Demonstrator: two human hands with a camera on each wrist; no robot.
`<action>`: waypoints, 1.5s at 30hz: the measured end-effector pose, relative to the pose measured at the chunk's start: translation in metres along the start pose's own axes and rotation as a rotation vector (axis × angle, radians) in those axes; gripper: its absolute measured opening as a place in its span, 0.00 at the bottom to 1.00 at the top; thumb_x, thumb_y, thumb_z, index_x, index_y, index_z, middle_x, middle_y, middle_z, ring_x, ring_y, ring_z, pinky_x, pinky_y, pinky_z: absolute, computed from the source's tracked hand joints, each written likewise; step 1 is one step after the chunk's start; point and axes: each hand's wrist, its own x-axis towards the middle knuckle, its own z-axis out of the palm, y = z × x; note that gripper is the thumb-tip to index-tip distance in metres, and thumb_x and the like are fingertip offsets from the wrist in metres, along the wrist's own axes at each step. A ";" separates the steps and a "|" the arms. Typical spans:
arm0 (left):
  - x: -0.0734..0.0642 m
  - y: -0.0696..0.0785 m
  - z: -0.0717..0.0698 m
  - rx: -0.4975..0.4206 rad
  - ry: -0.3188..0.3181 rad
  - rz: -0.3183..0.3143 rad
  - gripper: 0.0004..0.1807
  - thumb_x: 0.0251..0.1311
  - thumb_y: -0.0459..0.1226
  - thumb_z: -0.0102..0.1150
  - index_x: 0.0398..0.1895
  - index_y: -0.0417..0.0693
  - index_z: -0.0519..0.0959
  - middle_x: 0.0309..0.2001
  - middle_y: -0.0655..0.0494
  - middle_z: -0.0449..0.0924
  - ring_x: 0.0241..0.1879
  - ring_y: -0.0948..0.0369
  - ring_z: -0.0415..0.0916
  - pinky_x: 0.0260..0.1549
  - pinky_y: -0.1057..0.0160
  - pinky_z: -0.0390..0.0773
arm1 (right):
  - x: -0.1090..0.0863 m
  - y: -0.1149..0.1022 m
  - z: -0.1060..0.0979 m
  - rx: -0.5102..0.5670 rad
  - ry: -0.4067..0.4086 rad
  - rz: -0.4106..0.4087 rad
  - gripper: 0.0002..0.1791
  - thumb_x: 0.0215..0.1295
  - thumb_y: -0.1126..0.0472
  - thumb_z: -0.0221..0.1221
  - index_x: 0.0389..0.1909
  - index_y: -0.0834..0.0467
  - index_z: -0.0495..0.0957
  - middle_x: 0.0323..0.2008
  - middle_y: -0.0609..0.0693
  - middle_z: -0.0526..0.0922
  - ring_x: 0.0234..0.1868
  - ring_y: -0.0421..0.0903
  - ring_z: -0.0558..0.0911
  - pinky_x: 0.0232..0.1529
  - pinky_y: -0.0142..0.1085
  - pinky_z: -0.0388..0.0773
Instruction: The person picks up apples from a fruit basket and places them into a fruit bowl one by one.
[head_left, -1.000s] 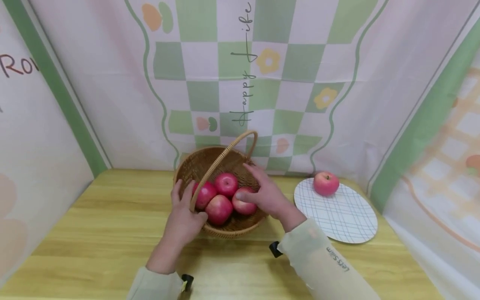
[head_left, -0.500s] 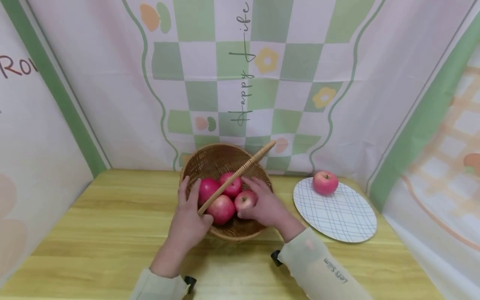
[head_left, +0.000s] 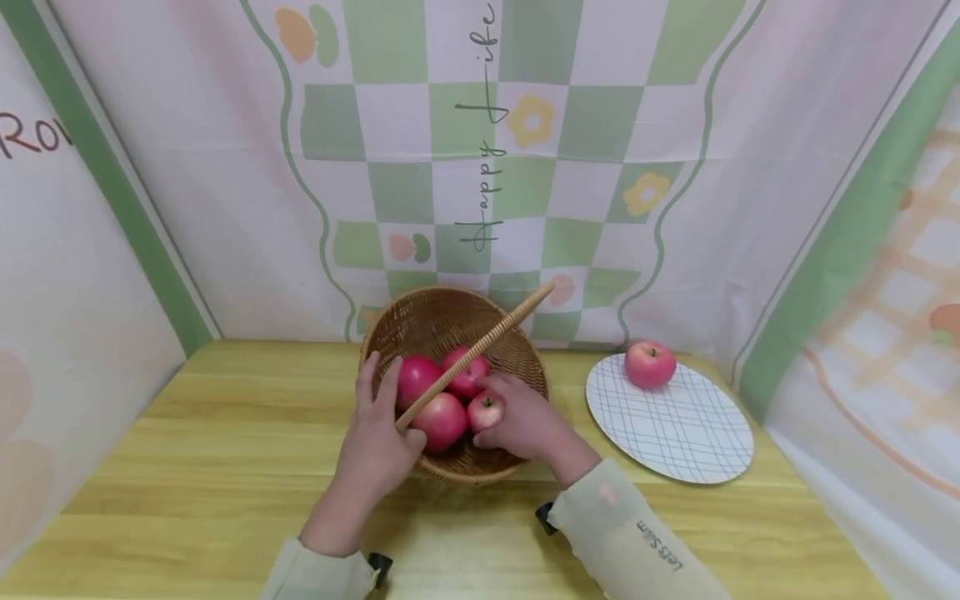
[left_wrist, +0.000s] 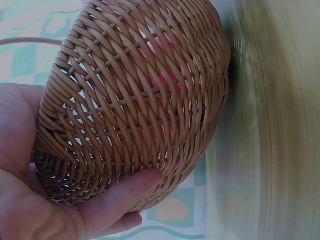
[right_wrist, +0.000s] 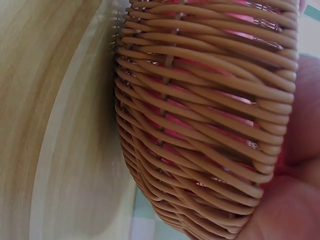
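One apple [head_left: 487, 411], the rightmost of four inside the wicker basket [head_left: 408, 321], is now in the hold of the right hand [head_left: 534, 423]: a second ago that hand was spread above the fruit, and its fingers and thumb have since curled round it, leaving mainly the stem side showing. The fruit therefore seems secured, yet it sits low among its neighbours and does not look lifted. The handle [head_left: 491, 341], which arched up then, now shows as a straight bar slanting from near left to far right, and the basket has shifted or turned slightly to the right. The left hand [head_left: 378, 446] stays partly closed on the basket's left rim, beside the handle's near end, apparently steadying it. Besides the held fruit, the basket contains a left apple [head_left: 416, 383], a far apple [head_left: 471, 380] and a near apple [head_left: 441, 423], bunched close together. Well apart to the right, a white plate [head_left: 678, 442] with fine crossing lines bears a single apple [head_left: 650, 365] at its far edge, unchanged. Plate and basket both rest on the wooden table [head_left: 187, 467]. How firmly the right fingers press cannot be told, since the weave hides most of them in the right wrist view.
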 end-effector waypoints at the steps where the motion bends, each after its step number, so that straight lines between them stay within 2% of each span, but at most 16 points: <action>1: 0.000 0.000 0.000 0.000 0.001 0.003 0.52 0.47 0.28 0.66 0.79 0.49 0.53 0.79 0.51 0.36 0.49 0.38 0.74 0.36 0.51 0.79 | 0.000 0.000 0.000 0.000 -0.004 -0.005 0.43 0.47 0.54 0.76 0.67 0.52 0.73 0.68 0.57 0.68 0.64 0.56 0.71 0.61 0.52 0.67; 7: 0.000 -0.001 0.000 0.002 0.007 0.018 0.53 0.47 0.28 0.66 0.79 0.51 0.54 0.79 0.52 0.37 0.51 0.37 0.73 0.35 0.51 0.78 | 0.001 0.000 0.000 0.030 -0.041 -0.029 0.37 0.46 0.57 0.76 0.62 0.52 0.79 0.57 0.52 0.78 0.59 0.52 0.74 0.59 0.49 0.69; 11: 0.000 -0.002 0.001 0.012 0.010 0.017 0.53 0.47 0.29 0.66 0.79 0.52 0.53 0.79 0.53 0.36 0.50 0.39 0.73 0.34 0.52 0.77 | 0.000 0.001 0.000 0.004 -0.070 -0.032 0.38 0.46 0.56 0.76 0.63 0.52 0.78 0.60 0.54 0.76 0.60 0.53 0.73 0.58 0.49 0.69; 17: 0.000 -0.002 0.001 0.011 0.018 0.019 0.53 0.47 0.29 0.66 0.79 0.50 0.53 0.79 0.52 0.36 0.52 0.37 0.72 0.36 0.50 0.78 | -0.001 0.002 -0.001 -0.105 -0.097 -0.138 0.39 0.46 0.57 0.74 0.64 0.52 0.77 0.62 0.57 0.73 0.62 0.54 0.71 0.58 0.49 0.70; 20: 0.000 -0.002 0.000 0.007 0.017 0.013 0.53 0.46 0.29 0.66 0.79 0.50 0.54 0.79 0.52 0.36 0.54 0.36 0.71 0.38 0.48 0.78 | 0.000 0.003 -0.002 -0.112 -0.099 -0.164 0.39 0.45 0.57 0.74 0.64 0.53 0.77 0.64 0.56 0.72 0.64 0.54 0.69 0.59 0.49 0.69; 28: 0.000 -0.001 -0.001 0.007 0.042 0.021 0.52 0.44 0.27 0.65 0.78 0.48 0.56 0.78 0.50 0.38 0.50 0.36 0.74 0.36 0.48 0.78 | -0.001 0.008 -0.008 0.187 -0.092 -0.107 0.42 0.42 0.61 0.77 0.65 0.48 0.78 0.66 0.47 0.68 0.65 0.50 0.66 0.61 0.47 0.66; 32: -0.001 -0.001 -0.001 0.005 0.042 0.017 0.52 0.44 0.27 0.65 0.78 0.48 0.56 0.78 0.50 0.38 0.52 0.36 0.73 0.37 0.48 0.77 | -0.004 0.011 -0.008 0.231 -0.073 -0.150 0.44 0.43 0.60 0.77 0.67 0.47 0.75 0.67 0.47 0.66 0.65 0.49 0.66 0.60 0.48 0.67; 36: 0.000 -0.001 -0.001 0.000 0.034 0.009 0.52 0.44 0.28 0.65 0.78 0.49 0.56 0.79 0.51 0.38 0.51 0.38 0.73 0.35 0.50 0.77 | -0.005 0.013 -0.006 0.279 -0.003 -0.174 0.50 0.42 0.60 0.78 0.71 0.46 0.70 0.66 0.46 0.66 0.62 0.47 0.69 0.59 0.48 0.68; 40: 0.000 0.000 -0.001 -0.003 0.025 -0.004 0.52 0.45 0.28 0.66 0.78 0.48 0.56 0.79 0.52 0.36 0.49 0.40 0.74 0.32 0.54 0.76 | -0.006 0.015 -0.003 0.389 0.056 -0.149 0.53 0.41 0.63 0.79 0.73 0.47 0.66 0.65 0.46 0.69 0.58 0.47 0.73 0.59 0.48 0.68; 45: -0.001 0.000 0.000 -0.006 0.022 -0.002 0.51 0.45 0.28 0.65 0.77 0.47 0.56 0.79 0.52 0.37 0.48 0.40 0.74 0.30 0.56 0.75 | -0.008 0.018 -0.004 0.453 0.074 -0.089 0.48 0.42 0.63 0.79 0.68 0.47 0.68 0.60 0.48 0.71 0.54 0.48 0.76 0.56 0.47 0.71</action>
